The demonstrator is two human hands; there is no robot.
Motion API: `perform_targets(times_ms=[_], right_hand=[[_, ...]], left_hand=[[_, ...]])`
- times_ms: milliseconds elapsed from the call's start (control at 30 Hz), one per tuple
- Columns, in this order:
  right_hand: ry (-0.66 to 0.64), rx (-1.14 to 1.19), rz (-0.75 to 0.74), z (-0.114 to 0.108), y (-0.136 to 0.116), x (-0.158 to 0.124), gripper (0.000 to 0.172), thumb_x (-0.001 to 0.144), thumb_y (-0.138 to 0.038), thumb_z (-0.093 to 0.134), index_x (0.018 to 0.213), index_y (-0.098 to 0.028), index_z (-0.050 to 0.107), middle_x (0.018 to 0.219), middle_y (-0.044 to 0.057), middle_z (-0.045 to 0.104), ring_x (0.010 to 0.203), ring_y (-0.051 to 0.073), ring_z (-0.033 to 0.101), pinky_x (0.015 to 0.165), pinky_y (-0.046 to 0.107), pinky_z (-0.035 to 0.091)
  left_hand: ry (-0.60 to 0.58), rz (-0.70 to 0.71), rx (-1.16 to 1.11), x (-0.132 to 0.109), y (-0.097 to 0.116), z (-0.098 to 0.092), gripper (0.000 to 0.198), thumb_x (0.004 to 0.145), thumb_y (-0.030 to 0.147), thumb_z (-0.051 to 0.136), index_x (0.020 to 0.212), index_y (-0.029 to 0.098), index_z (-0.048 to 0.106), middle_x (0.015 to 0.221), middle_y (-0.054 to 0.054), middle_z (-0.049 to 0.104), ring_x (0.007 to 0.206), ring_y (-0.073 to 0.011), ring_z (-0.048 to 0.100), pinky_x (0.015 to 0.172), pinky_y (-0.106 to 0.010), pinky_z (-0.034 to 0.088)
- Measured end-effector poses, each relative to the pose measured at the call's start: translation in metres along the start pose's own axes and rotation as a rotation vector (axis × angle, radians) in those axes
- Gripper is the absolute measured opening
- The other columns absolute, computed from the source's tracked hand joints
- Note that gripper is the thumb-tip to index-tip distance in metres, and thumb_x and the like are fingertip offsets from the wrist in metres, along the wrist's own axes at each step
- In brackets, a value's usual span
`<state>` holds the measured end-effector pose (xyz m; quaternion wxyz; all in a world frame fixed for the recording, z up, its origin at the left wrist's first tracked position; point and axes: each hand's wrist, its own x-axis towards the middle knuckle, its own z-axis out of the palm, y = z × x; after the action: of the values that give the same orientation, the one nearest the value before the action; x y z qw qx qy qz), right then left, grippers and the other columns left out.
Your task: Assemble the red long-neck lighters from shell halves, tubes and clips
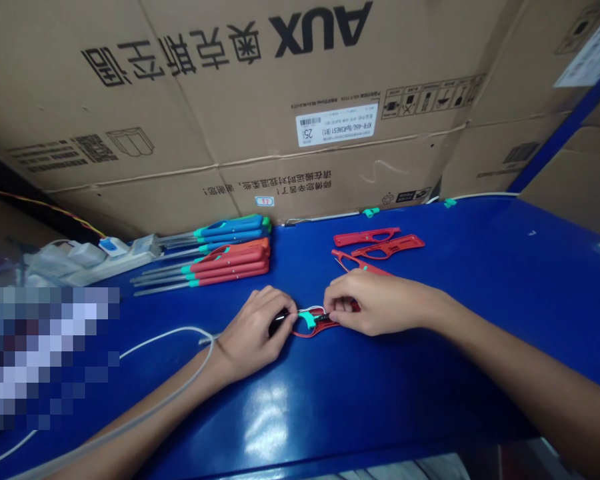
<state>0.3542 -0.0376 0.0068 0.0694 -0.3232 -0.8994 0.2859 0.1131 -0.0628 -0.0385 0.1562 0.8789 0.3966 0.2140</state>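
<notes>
Left hand (253, 331) and right hand (375, 303) pinch tight on a red plastic lighter shell (303, 332), 6 o'clock. Done: stacked blue-and-red long lighters (225, 265), 11 o'clock. Left: 3 loose red shells (387, 247), 1 o'clock.

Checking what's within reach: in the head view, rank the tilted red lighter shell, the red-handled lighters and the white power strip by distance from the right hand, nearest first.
From the right hand:
1. Tilted red lighter shell: just ahead, partly behind the fingers.
2. Red-handled lighters: to the left, along the table.
3. White power strip: far left.
</notes>
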Motion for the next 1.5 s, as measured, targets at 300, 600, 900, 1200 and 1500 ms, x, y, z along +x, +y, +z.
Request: perform_targets(times_ms=[300,600,900,1200,1500], right_hand=[[-0.026,-0.014,0.005,-0.0022,-0.0025,0.0006,0.013,0.081,-0.014,0.053,0.080,-0.016,0.066,0.077,0.001,0.068,0.064,0.010,0.057,0.058,0.022,0.040],[-0.018,-0.010,0.007,0.0020,-0.0016,0.0012,0.013,0.081,-0.014,0.053,0.082,-0.016,0.066,0.075,0.000,0.067,0.063,0.010,0.056,0.055,0.020,0.039],[-0.033,0.022,0.000,0.0029,-0.0051,0.0036,0.010,0.083,-0.015,0.054,0.079,-0.016,0.063,0.077,0.002,0.066,0.066,0.011,0.058,0.059,0.021,0.040],[-0.037,0.043,0.027,0.0048,-0.0037,0.0038,0.011,0.086,-0.020,0.056,0.083,-0.017,0.066,0.078,0.002,0.067,0.068,0.012,0.059,0.060,0.022,0.040],[-0.034,0.080,0.077,0.0061,-0.0042,0.0052,0.009,0.086,-0.020,0.057,0.085,-0.017,0.066,0.075,0.001,0.067,0.066,0.012,0.058,0.056,0.022,0.038]], left_hand=[[-0.007,-0.008,0.000,0.0002,0.0005,-0.0005,0.012,0.095,0.019,0.045,0.088,0.019,0.055,0.088,-0.002,0.061,0.083,-0.0176,0.052,0.078,-0.034,0.039],[0.011,0.000,0.005,0.0004,-0.0013,0.0012,0.011,0.093,0.019,0.046,0.087,0.019,0.055,0.088,-0.002,0.062,0.083,-0.0179,0.053,0.078,-0.034,0.039],[0.022,0.014,0.008,-0.0006,0.0004,0.0002,0.012,0.094,0.019,0.046,0.088,0.019,0.057,0.089,-0.004,0.063,0.083,-0.0178,0.054,0.078,-0.034,0.040],[0.048,0.039,-0.023,-0.0014,-0.0014,-0.0017,0.013,0.093,0.018,0.047,0.087,0.018,0.057,0.085,-0.003,0.064,0.080,-0.0167,0.056,0.077,-0.032,0.042],[0.052,0.052,-0.004,-0.0011,-0.0016,-0.0010,0.012,0.093,0.018,0.047,0.087,0.018,0.058,0.085,-0.004,0.064,0.081,-0.0168,0.056,0.076,-0.032,0.041]])
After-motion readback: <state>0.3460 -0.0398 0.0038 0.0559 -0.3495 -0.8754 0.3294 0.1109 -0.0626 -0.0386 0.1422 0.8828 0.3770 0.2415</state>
